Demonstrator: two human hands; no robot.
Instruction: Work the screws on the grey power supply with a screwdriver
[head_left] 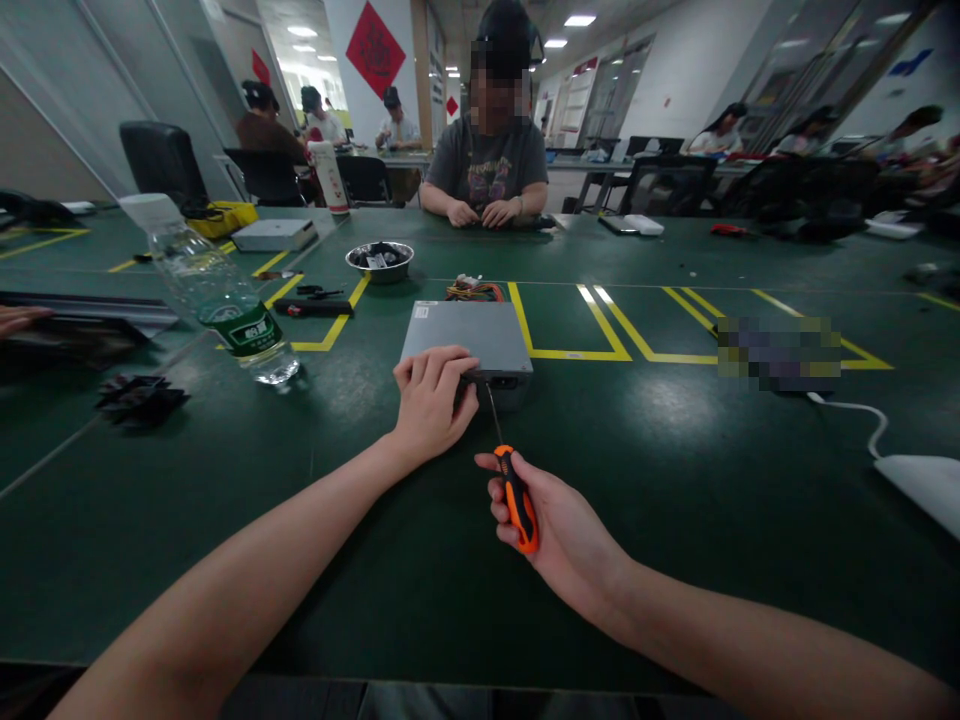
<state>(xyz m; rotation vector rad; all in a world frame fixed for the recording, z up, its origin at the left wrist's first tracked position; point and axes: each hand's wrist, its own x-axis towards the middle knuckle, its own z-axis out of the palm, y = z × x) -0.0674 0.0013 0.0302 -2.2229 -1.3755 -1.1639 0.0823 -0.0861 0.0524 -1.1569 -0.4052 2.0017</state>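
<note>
A grey metal computer power supply (469,332) lies on the green table, its power socket facing me. Coloured cables (475,290) come out at its far side. My left hand (435,400) is closed around its near left corner, fingers on top and thumb at the near face. In my right hand (536,505) is an orange and black screwdriver (516,500), its handle wrapped by the fingers. The thin shaft points away from me, and its tip reaches the near face beside the socket. Whether it sits in a screw is too small to tell.
Left of the power supply stand a water bottle (244,310), a black finned part (142,398) and a metal bowl (380,262) of dark parts. Yellow tape (577,355) marks the green table (637,560). A blurred-out device (780,354) with a white cable lies right. Opposite sits a person (491,160).
</note>
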